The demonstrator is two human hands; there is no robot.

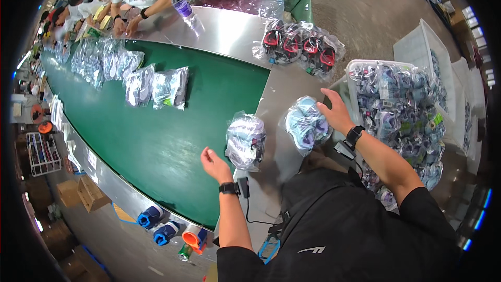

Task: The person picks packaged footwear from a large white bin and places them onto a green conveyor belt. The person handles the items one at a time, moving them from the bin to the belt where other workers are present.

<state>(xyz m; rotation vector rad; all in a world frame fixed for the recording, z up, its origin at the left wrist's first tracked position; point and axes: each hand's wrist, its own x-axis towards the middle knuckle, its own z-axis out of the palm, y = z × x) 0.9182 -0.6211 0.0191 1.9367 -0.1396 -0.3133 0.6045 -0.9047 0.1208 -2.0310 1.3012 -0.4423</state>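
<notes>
Some bagged lilac shoes [245, 140] are seen right of the unclenched left hand [216, 165]; bagged light-blue shoes [306, 124], left of the spread-fingered right hand [336, 112].

1. The bare left hand [215, 167] is relaxed, only loosely curled.
2. The bare right hand [338, 113] spreads into a wide curve.
3. The bare left forearm [233, 222] points forward; the bare right forearm [387, 163] slants forward and leftward.

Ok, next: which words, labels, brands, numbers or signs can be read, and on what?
White logo on black clothing: a stylised mark, not quoted.
Purple label on the bottle: too blurred to read.
White notice on the conveyor's side: too small.
Green can: likewise.
Tag on bagged shoes in the crate: too small.
</notes>
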